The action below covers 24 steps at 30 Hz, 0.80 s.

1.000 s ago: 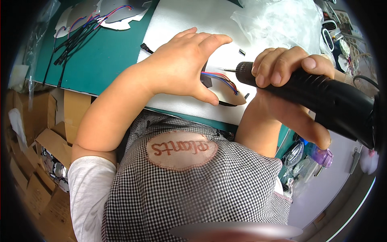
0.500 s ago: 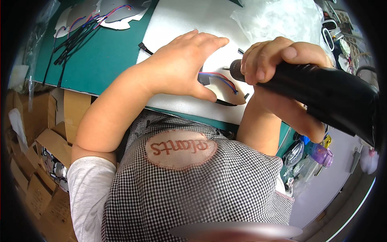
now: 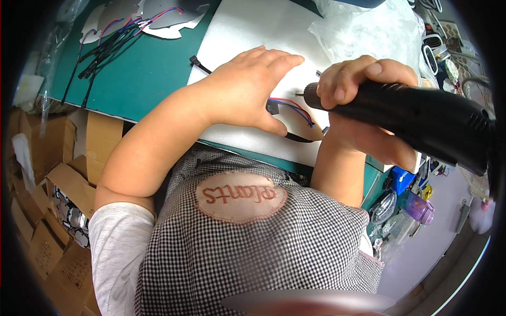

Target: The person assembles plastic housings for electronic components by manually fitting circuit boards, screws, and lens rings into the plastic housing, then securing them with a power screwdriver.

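Note:
My left hand (image 3: 246,87) lies spread over a flat piece on the white foam sheet (image 3: 240,29), its thumb and fingers apart at the piece's edges. The hand hides most of that piece. Red and blue wires (image 3: 293,107) and a black edge show beside the thumb. A black cable end with a plug (image 3: 196,62) sticks out behind the wrist. In my right hand (image 3: 363,87), fingers wrapped around its front part, is a black electric screwdriver (image 3: 421,113). Its thin bit points left toward my left hand, above the piece; whether it touches anything, I cannot tell.
At the far left of the green table (image 3: 126,89) lies a bundle of black cables (image 3: 108,55) beside grey and white flat pieces. Crumpled clear plastic (image 3: 369,31) covers the back right. A purple bottle (image 3: 420,206) stands at right; cardboard boxes (image 3: 68,184) sit low at left.
The view has shifted a little, so the table things appear farther right. The screwdriver's rear end sits slightly higher in the picture. Both hands keep much the same pose.

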Available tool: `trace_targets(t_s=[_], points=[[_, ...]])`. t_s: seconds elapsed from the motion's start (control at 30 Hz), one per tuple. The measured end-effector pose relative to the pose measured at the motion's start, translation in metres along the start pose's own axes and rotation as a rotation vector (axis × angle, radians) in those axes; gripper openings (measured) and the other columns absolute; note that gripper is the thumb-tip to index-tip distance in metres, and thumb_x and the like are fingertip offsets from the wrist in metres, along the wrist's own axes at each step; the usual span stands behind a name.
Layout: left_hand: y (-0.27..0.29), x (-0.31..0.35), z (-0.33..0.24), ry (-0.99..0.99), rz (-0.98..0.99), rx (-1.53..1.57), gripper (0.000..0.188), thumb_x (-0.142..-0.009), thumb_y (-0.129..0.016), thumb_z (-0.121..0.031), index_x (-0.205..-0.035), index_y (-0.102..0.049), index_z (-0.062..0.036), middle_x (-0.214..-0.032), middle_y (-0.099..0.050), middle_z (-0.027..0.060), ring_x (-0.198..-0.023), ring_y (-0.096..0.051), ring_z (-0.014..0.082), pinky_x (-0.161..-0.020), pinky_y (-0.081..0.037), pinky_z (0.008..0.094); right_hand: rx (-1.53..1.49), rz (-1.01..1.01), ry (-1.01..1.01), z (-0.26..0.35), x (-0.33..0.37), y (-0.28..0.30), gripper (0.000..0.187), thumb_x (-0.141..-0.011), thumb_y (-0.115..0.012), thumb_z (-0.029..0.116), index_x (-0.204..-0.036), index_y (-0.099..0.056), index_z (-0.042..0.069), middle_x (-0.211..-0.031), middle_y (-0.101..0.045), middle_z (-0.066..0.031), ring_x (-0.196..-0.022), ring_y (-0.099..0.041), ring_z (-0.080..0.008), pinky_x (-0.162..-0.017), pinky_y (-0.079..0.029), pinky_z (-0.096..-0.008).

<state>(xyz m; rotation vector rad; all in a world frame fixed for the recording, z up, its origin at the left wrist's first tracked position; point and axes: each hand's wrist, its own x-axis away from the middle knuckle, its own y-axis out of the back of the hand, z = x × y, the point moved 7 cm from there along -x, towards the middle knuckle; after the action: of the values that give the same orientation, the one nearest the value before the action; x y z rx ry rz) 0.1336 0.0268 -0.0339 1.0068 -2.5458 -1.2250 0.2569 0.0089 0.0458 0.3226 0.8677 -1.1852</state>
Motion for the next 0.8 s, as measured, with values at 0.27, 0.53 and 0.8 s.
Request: trace_targets(t_s=[0.27,0.53,0.8], points=[[-0.002,0.003,0.007,0.029,-0.003,-0.018,0.106,-0.056,-0.088,-0.038,-0.142,-0.035,-0.0051,-0.140,-0.045,0.0214,-0.129,-0.043,0.0399,-0.110,-0.035,0.0446,0.051,-0.377,0.082,0.010,0.031,0.025,0.094,-0.070,-0.051,0.086,-0.113,-0.053,0.002,-0.074,-0.058,-0.0128,-0.060,-0.058,-0.0240,-0.053,-0.052,-0.0346],[0.086,0.070,0.014,0.117,-0.198,-0.068,0.113,-0.050,-0.089,-0.043,-0.142,-0.037,-0.0036,-0.137,-0.048,0.0205,-0.128,-0.047,0.0339,-0.107,-0.037,0.0395,-0.181,-0.318,-0.043,0.069,0.023,0.038,0.080,-0.067,-0.064,0.077,-0.104,-0.061,0.007,-0.084,-0.060,-0.0073,-0.067,-0.057,-0.0199,-0.065,-0.045,-0.0359],[0.143,0.309,0.088,0.748,-0.044,0.764,0.108,-0.062,-0.083,-0.059,-0.139,-0.041,0.0039,-0.131,-0.052,0.0115,-0.124,-0.048,0.0231,-0.107,-0.034,0.0348,-0.173,-0.330,-0.028,0.064,0.030,0.068,0.079,-0.065,-0.068,0.075,-0.103,-0.059,0.006,-0.082,-0.057,-0.0063,-0.068,-0.056,-0.0199,-0.067,-0.042,-0.0341]])
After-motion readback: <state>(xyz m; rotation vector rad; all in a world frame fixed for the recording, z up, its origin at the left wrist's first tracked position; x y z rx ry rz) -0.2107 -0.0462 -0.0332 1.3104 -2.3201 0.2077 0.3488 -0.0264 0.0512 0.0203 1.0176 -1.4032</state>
